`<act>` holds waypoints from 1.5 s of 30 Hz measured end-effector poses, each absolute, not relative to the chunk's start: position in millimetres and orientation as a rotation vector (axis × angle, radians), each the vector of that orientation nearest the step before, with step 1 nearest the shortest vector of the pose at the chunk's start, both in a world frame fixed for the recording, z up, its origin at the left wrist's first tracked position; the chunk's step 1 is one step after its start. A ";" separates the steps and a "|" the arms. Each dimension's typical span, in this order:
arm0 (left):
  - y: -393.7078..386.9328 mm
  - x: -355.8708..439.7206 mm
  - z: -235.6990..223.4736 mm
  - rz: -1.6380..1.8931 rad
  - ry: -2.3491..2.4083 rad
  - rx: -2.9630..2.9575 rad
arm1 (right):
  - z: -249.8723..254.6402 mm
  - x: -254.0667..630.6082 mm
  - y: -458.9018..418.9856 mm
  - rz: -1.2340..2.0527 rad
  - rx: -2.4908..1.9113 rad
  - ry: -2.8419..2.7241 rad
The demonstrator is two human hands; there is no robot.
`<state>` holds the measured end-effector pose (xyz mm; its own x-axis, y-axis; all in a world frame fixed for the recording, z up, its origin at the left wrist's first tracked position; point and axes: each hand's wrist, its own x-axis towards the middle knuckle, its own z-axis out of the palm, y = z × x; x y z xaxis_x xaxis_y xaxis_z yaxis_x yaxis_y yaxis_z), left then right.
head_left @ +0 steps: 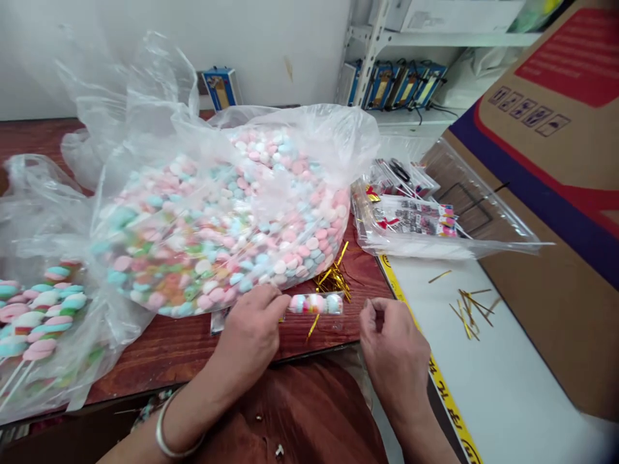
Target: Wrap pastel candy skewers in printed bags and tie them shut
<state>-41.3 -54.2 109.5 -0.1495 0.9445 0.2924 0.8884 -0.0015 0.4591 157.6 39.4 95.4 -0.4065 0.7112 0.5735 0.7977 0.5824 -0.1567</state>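
Note:
My left hand (255,322), with a bangle on its wrist, grips the left end of a clear-wrapped marshmallow stick (316,304). Pink, white and pale blue pieces show inside the wrapper, which lies level just above the wooden table (159,351). To the right of the wrapper's free end, and apart from it, my right hand (394,341) is closed with thumb and forefinger pinched; anything between them is too small to make out. Gold twist ties (333,280) lie in a bunch behind the wrapper.
A large clear bag of marshmallows (232,219) spreads behind my hands. Twisted marshmallow sticks (46,309) lie in plastic at left. At right are a clear plastic tray (416,248) of packaged sticks, loose gold ties (469,316), and a cardboard box (546,258).

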 end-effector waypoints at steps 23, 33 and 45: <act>-21.0 -18.5 105.8 1.652 1.606 0.751 | 88.6 86.8 19.1 0.260 -0.891 -2.065; -18.9 -9.6 102.9 1.696 1.169 0.453 | 94.4 95.5 35.7 1.209 -0.927 -1.872; -36.9 -20.1 97.7 1.518 1.659 1.324 | 95.4 98.3 34.1 1.132 -0.742 -1.915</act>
<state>-20.1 -36.9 97.7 -0.3824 0.8957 0.2272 0.3056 -0.1094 0.9458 98.3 34.1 95.4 -0.5291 0.7842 0.3243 0.0940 0.4339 -0.8960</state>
